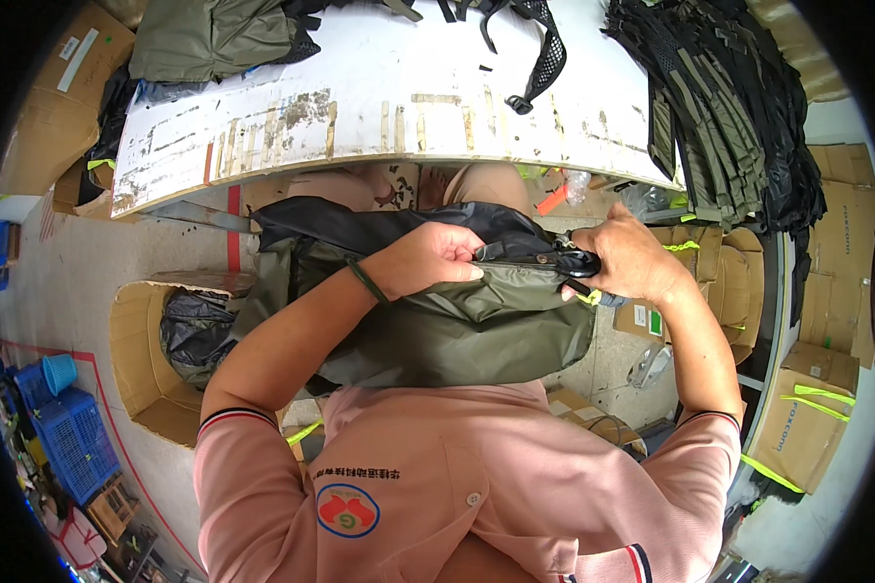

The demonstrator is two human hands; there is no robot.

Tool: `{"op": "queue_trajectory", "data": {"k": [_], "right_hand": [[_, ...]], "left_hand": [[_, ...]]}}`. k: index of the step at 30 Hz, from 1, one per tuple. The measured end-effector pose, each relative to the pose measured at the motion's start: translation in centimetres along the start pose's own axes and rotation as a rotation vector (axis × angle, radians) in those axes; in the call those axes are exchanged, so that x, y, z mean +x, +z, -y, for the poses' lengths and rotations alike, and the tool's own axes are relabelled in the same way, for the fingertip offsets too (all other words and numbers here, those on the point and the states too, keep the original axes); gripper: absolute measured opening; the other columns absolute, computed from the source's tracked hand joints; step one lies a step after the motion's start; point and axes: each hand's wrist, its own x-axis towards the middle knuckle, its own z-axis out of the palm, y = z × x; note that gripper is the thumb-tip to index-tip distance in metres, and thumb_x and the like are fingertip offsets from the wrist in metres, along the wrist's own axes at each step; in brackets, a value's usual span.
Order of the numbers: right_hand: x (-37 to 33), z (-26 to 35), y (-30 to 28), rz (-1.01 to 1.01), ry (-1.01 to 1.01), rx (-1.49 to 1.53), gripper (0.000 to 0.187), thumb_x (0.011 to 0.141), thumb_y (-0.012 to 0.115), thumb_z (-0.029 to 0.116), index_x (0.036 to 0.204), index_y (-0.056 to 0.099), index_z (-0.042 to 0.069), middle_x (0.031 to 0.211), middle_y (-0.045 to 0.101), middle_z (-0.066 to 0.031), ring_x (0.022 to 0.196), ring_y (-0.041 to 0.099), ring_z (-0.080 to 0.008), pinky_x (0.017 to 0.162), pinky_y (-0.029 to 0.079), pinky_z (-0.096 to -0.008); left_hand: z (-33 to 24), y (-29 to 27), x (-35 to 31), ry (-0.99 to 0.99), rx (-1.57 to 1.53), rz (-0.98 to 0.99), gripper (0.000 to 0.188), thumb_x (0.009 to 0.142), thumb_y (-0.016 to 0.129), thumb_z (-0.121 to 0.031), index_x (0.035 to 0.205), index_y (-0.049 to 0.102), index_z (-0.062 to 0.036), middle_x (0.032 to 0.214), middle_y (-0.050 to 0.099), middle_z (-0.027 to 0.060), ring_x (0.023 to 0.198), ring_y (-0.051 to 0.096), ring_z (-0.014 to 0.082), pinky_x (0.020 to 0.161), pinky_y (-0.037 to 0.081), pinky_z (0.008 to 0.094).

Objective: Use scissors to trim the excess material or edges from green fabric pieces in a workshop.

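Note:
An olive green and black fabric bag (437, 335) lies across my lap, below the front edge of the table. My left hand (436, 257) pinches the bag's upper edge near its middle, thumb and fingers pressed together. At the right end of that edge, my right hand (627, 255) is closed round the gathered black part of the bag. A small yellow-green tab (589, 297) pokes out beneath its fingers. The fingertips of the right hand are partly hidden by the fabric.
A worn white table (379, 117) stands ahead, with folded olive fabric (214, 39) at far left and a black strap with buckle (540, 78). Stacked olive and black pieces (715, 107) hang over its right end. An open carton (151, 364) stands left; more cartons (812, 418) stand right.

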Motion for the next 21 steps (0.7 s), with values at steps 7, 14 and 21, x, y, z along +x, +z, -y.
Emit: {"op": "queue_trajectory", "data": {"k": [7, 14, 21], "right_hand": [[0.3, 0.7, -0.3, 0.0, 0.0, 0.031, 0.031, 0.074, 0.075, 0.038, 0.076, 0.064, 0.01, 0.067, 0.064, -0.0097, 0.072, 0.06, -0.0301, 0.089, 0.038, -0.0398], [0.5, -0.3, 1.0, -0.055, -0.027, 0.017, 0.044, 0.067, 0.079, 0.046, 0.073, 0.06, 0.007, 0.061, 0.058, -0.0095, 0.065, 0.054, -0.0316, 0.078, 0.039, -0.0371], [-0.7, -1.5, 0.3, -0.126, -0.019, 0.009, 0.023, 0.07, 0.072, 0.023, 0.078, 0.059, 0.006, 0.069, 0.062, -0.0157, 0.073, 0.058, -0.0383, 0.077, 0.044, -0.0421]], "left_hand": [[0.0, 0.0, 0.0, 0.036, -0.004, -0.01, 0.024, 0.086, 0.064, -0.001, 0.109, 0.06, 0.0052, 0.089, 0.061, -0.0018, 0.081, 0.054, 0.0029, 0.073, 0.046, 0.0208], [-0.4, 0.3, 0.1, 0.023, -0.026, 0.004, 0.025, 0.086, 0.064, 0.0, 0.11, 0.059, 0.0042, 0.089, 0.06, -0.0015, 0.081, 0.053, 0.0043, 0.074, 0.045, 0.0212], [-1.9, -1.4, -1.3, 0.13, 0.468, -0.021, 0.018, 0.084, 0.069, -0.006, 0.098, 0.058, -0.0035, 0.079, 0.05, -0.0045, 0.075, 0.046, 0.0041, 0.067, 0.04, 0.0215]]}}
